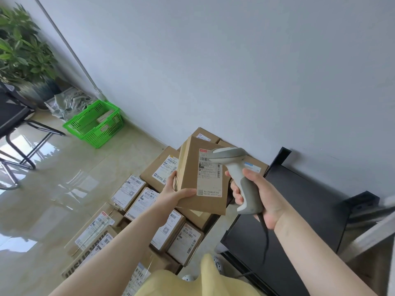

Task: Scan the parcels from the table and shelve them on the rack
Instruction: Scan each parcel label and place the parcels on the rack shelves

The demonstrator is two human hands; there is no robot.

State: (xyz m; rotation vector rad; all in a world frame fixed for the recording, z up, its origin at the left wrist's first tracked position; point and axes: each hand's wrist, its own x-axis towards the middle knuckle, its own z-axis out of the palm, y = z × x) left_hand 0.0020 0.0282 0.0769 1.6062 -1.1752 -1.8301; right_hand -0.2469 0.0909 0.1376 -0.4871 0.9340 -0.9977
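A brown cardboard parcel (192,167) with a white shipping label is held up in the middle of the view. My left hand (174,192) grips its lower left corner, thumb on the front face. My right hand (259,194) grips the handle of a grey barcode scanner (237,174), whose head lies over the top of the label. Below them, several more labelled parcels (133,192) lie packed side by side on a low surface.
A black rack shelf (303,201) stands at the right against the white wall. A green plastic basket (96,123) holding a small box sits on the shiny floor at the left, with a black chair (15,116) and a potted plant (23,50) beyond it.
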